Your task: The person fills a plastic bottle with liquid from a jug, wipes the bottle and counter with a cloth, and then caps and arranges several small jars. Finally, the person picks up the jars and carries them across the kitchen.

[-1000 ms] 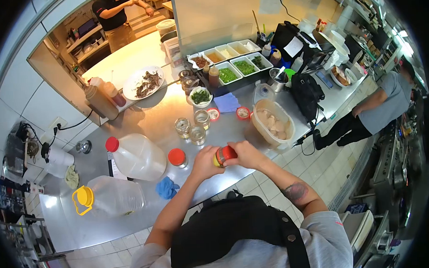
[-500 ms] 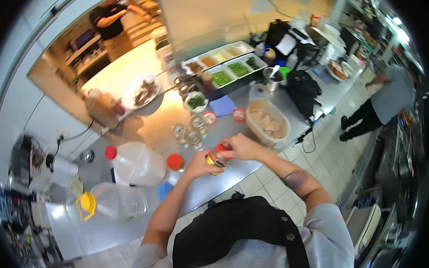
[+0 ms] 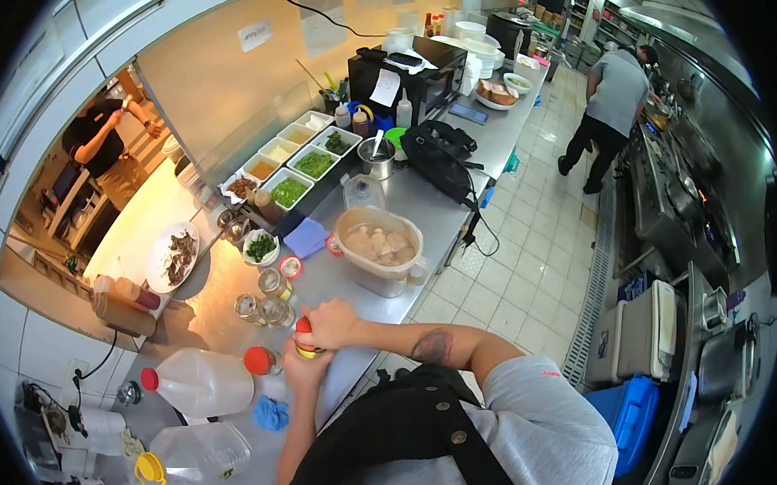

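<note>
Both of my hands are on a small jar (image 3: 307, 349) with a yellow label and a red lid (image 3: 303, 325), held above the counter's front edge. My left hand (image 3: 304, 369) wraps round its body. The fingers of my right hand (image 3: 330, 322) grip the lid, which is still on the jar. Just left stands another red-lidded jar (image 3: 259, 361). Three uncovered glass jars (image 3: 275, 283) stand in a group farther back. A loose red-rimmed lid (image 3: 291, 267) lies behind them, and another is partly hidden by a plastic tub (image 3: 402, 275) of pale pieces in liquid.
Left are a large jug (image 3: 206, 385), a clear yellow-capped bottle (image 3: 201, 454) and a blue cloth (image 3: 271, 413). Behind are a bowl of greens (image 3: 259, 247), a folded purple cloth (image 3: 307, 237) and ingredient trays (image 3: 288, 192). A black bag (image 3: 441, 156) lies right. A co-worker (image 3: 616, 94) stands by the stove.
My view has swung to the right, so the counter appears farther left and more of the aisle and stove shows. My hands still hold the jar, with the right hand now more over the lid.
</note>
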